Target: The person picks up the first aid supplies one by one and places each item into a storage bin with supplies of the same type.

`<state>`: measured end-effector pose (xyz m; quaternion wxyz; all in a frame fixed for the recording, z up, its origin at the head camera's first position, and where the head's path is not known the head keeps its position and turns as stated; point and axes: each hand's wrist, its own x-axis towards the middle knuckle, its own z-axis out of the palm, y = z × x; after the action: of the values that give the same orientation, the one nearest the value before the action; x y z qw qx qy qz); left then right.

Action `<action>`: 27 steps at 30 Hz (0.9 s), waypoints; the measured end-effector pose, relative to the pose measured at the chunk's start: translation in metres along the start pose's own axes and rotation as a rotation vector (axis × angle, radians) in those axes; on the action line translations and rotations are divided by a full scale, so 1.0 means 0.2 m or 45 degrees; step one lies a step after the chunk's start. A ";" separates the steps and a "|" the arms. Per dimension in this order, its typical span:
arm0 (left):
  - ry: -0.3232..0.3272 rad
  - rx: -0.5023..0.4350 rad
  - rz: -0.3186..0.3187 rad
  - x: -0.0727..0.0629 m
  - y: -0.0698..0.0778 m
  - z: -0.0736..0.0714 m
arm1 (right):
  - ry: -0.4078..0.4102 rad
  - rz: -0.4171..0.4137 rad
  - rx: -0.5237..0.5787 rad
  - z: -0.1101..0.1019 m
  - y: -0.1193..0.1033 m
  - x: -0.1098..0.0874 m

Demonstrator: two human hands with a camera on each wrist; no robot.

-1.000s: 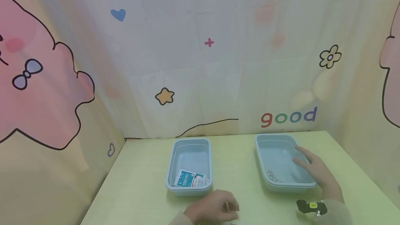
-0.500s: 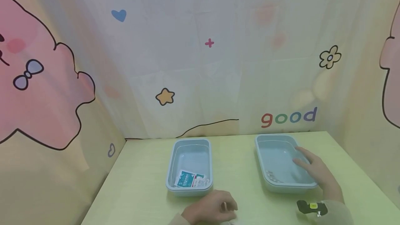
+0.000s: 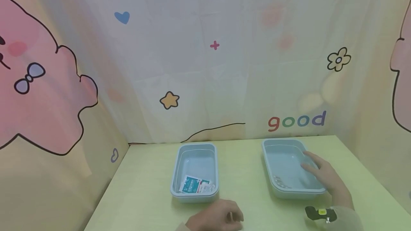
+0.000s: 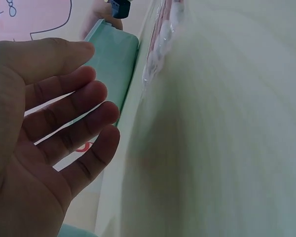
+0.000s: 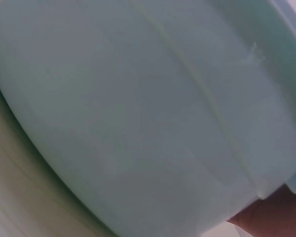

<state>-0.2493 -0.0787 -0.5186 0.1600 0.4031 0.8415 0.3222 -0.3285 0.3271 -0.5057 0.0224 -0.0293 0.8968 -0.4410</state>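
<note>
My left hand [image 3: 219,216] hovers low over the near part of the table, just in front of the left light-blue tray [image 3: 194,197]. Its fingers are loosely bent and hold nothing, as the left hand [image 4: 54,108] in its wrist view shows. Close beyond them, a clear plastic packet [image 4: 163,39] with whitish and pinkish contents lies on the tabletop. My right hand [image 3: 325,174] grips the right-hand rim of the right light-blue tray [image 3: 295,191]. In the right wrist view, the tray's outer wall [image 5: 113,108] fills most of the frame, with part of a finger at its lower right.
Teal-and-white packets [image 3: 191,184] lie at the near end of the left tray. Small clear or whitish items [image 3: 278,181] sit in the right tray's near-left corner. A strip of table [image 3: 240,167] separates the trays. A printed curtain [image 3: 199,63] stands behind and at both sides.
My left hand has shifted slightly down and toward me in the head view, and a pale bit below it has dropped out of sight. The right hand and both trays stay put.
</note>
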 end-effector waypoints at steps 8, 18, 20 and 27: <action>-0.122 -0.208 -0.262 -0.01 0.02 0.01 | 0.013 -0.016 -0.002 0.01 0.01 0.00; -0.127 -0.116 -0.208 0.00 0.01 0.03 | 0.006 0.007 -0.017 0.00 0.01 0.01; -0.129 -0.109 -0.202 0.00 0.01 0.03 | 0.006 0.006 -0.019 0.00 0.02 0.01; -0.119 -0.122 -0.263 -0.02 0.03 0.06 | 0.008 -0.014 -0.010 0.00 0.01 0.01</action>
<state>-0.2376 -0.0741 -0.5241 0.2503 0.3207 0.8538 0.3247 -0.3303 0.3277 -0.5073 0.0172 -0.0328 0.8983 -0.4377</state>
